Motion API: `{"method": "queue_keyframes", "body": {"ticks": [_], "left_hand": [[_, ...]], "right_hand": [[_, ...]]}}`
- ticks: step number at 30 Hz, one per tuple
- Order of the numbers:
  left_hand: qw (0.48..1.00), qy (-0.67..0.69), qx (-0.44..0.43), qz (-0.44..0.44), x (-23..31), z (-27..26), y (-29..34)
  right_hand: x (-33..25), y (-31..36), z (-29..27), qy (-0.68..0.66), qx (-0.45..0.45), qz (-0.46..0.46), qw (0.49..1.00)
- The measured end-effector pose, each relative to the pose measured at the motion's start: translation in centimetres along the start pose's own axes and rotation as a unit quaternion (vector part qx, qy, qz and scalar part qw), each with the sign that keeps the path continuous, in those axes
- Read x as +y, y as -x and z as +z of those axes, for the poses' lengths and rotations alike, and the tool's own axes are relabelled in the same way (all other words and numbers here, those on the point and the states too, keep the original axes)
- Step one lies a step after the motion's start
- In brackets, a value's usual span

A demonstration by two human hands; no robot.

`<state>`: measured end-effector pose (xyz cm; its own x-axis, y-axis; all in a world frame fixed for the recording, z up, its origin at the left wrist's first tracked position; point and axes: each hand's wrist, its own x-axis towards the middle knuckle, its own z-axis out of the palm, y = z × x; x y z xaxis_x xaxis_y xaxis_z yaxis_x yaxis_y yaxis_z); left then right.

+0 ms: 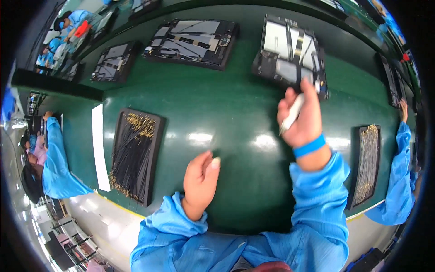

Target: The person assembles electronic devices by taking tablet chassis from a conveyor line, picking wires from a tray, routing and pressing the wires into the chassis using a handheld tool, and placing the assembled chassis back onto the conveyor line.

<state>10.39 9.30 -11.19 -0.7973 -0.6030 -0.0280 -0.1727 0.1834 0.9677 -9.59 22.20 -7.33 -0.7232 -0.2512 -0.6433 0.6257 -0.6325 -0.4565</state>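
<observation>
My right hand (308,120), with a blue band round its wrist, is closed round a short white tool (293,111) with a narrow lower end; its exact kind I cannot make out. The fingertips reach the near edge of an opened device (290,50) with pale panels and black flat cables, set on a black holder. Closer to my body, my left hand (200,183) hovers over the green table (244,181). Its fingers are loosely bent and a little apart from the thumb, which has a pale tip. Nothing shows in it.
Two more opened devices (192,41) (113,62) sit along the far side. At left, a black tray (157,156) holds black cables with gold ends, beside a white strip (100,149). At right stands a tray of grey cables (368,165). Co-workers' blue sleeves (59,158) (398,167) flank both sides.
</observation>
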Motion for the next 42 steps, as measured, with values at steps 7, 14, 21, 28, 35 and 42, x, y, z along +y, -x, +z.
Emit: {"method": "queue_keyframes", "body": {"ticks": [7,14,21,28,35,42], "left_hand": [[0.819,0.479,-0.188,-0.254,6.4,2.5,-0.8],[0.861,0.349,-0.302,-0.212,7.7,-2.7,0.4],[0.944,-0.300,0.096,0.101,3.0,-7.1,-4.1],[0.840,-0.505,0.194,0.044,-1.4,-15.0,-5.9],[0.883,-0.402,0.182,0.162,2.0,-14.1,-5.2],[0.855,-0.483,0.177,0.059,2.2,-15.2,-4.1]], "right_hand": [[9.8,13.8,-4.9,0.042,-0.083,0.195,0.976],[13.1,18.5,-10.3,0.590,-0.329,0.159,0.720],[12.3,17.7,-9.6,0.574,-0.387,0.224,0.686],[12.1,17.0,-9.3,0.522,-0.350,0.313,0.713],[11.9,15.2,-8.6,0.484,-0.328,0.251,0.771],[11.5,15.0,-8.0,0.473,-0.315,0.227,0.791]]}}
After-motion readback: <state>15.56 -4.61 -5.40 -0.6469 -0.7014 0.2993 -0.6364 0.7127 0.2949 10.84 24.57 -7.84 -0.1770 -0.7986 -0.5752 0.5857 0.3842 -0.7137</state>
